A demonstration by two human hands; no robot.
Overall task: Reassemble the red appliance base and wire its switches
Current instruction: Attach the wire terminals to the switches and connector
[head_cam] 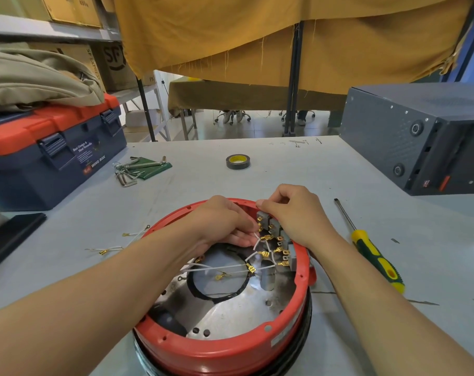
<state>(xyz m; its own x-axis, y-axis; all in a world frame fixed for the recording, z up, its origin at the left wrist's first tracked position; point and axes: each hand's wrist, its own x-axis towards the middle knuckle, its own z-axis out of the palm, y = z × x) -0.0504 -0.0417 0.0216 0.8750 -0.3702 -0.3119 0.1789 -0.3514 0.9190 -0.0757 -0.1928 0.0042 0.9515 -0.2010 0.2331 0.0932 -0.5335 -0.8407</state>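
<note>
Wiring of the switches [271,226] is judged to be the step in hand, at the far rim of the red appliance base [219,346], which sits on the worktop [298,169] nearest the viewer. A white lead [257,241] appears pinched by the curled left hand [225,223] beside the switches. The top switch is pinched and steadied by the right hand [292,210]. Next, the brass connector [265,237] must be lined up squarely with a free tab and pushed home.

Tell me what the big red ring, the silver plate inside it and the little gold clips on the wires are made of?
The round red appliance base ring looks like matte moulded plastic, though painted metal is possible. The silvery inner plate seems bare metal: it glints and has punched holes. The small gold wire clips look like shiny brass, or brass-plated metal.
</note>
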